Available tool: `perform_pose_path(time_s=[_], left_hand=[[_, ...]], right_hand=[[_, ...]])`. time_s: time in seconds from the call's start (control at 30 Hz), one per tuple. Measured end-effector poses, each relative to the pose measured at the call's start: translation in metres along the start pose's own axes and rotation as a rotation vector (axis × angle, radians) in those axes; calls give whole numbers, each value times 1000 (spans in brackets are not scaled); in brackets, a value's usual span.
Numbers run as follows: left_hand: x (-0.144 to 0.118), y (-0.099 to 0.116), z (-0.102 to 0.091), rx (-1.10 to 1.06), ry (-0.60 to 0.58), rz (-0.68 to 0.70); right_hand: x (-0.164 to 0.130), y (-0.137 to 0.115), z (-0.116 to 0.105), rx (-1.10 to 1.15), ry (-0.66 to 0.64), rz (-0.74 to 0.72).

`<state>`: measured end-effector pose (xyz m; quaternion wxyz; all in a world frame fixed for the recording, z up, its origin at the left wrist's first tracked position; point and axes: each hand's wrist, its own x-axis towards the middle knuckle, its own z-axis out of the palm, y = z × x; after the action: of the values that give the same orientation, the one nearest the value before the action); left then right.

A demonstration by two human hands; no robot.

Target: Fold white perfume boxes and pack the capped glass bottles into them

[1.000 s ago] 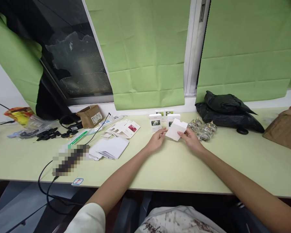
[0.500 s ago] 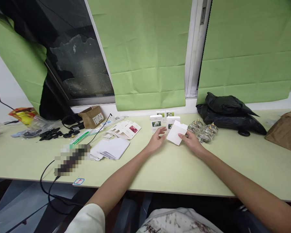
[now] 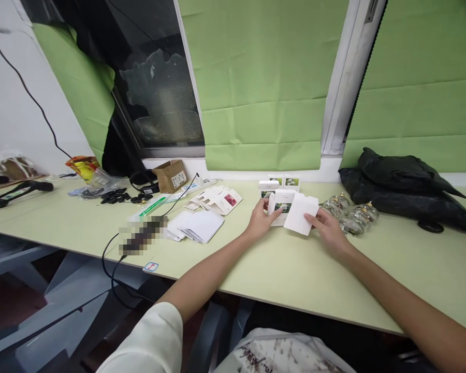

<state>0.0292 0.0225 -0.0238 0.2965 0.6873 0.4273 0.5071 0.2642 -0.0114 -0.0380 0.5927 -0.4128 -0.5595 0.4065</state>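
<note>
**Closed Left Grip on Printed White Box**

Brought the left hand [image 3: 261, 221], empty beside the card half a second earlier, onto a white cardboard box with a dark green flower picture [image 3: 285, 196]. Laid the thumb across the front and curled fingers around the left side, clasping firmly enough to count as grasped. Could not tell whether lifted clear of the pale yellow-green worktop [image 3: 272, 277]. Kept the right hand [image 3: 330, 232] pinched on a thin white rectangular card piece [image 3: 300, 216], held tilted and covering the box's right part from this viewpoint; could not tell whether touching it. Left neither hand free as a result, and united box and card in one spot. Saw clear rounded ornaments with gold-coloured tips [image 3: 352, 220] just beyond the right hand, and loose white sheets [image 3: 204, 224] well to the left.
</note>
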Motion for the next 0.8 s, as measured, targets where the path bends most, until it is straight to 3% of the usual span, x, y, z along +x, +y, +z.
perform_pose_path(time_s=[0.23, 0.43, 0.53, 0.8], left_hand=[[-10, 15, -4, -6, -10, 27], [-17, 22, -8, 171, -121, 193], [-18, 22, -8, 262, -187, 325], [-21, 29, -11, 450, -392, 570]], right_hand=[[1, -9, -7, -43, 383, -142], [-3, -22, -6, -13, 553, -273], [-8, -33, 1, 17, 592, -316], [-16, -44, 12, 42, 486, -323]])
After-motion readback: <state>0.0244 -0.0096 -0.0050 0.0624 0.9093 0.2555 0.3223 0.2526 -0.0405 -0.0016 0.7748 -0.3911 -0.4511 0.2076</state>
